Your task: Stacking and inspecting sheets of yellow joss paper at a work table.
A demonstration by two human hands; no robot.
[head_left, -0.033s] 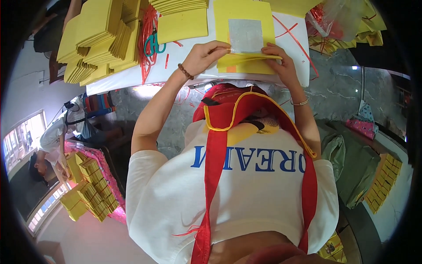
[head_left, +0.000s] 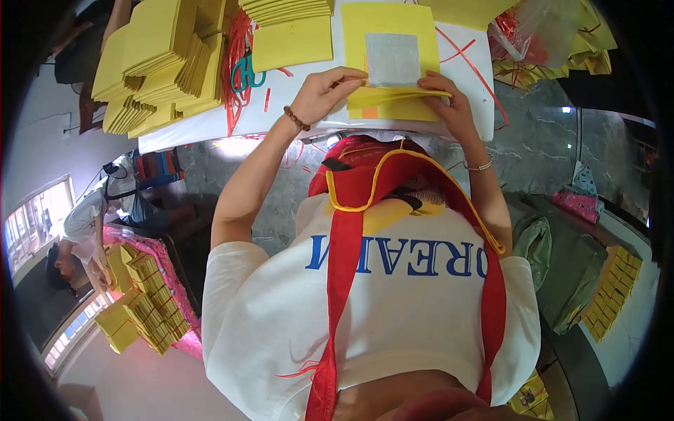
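Observation:
A yellow paper sheet (head_left: 357,42) lies in front of me on the table, with a silver-grey square (head_left: 392,59) on its face. Its near part is lifted into a raised fold (head_left: 397,96), and a bit of orange shows beneath. My left hand (head_left: 331,91) pinches the left end of this fold, thumb and fingers together by the grey square's corner. At the other end, my right hand (head_left: 449,102) grips the fold, thumb below and fingers above. Just left of the sheet lies a stack of folded yellow papers (head_left: 292,42).
Stacks of folded yellow paper (head_left: 158,42) fill the white table's (head_left: 203,130) left side. Beside them lie red plastic strips (head_left: 237,77) and teal-handled scissors (head_left: 246,76). A clear plastic bag (head_left: 540,35) sits at far right. Another person (head_left: 91,217) handles yellow bundles (head_left: 151,295) at left.

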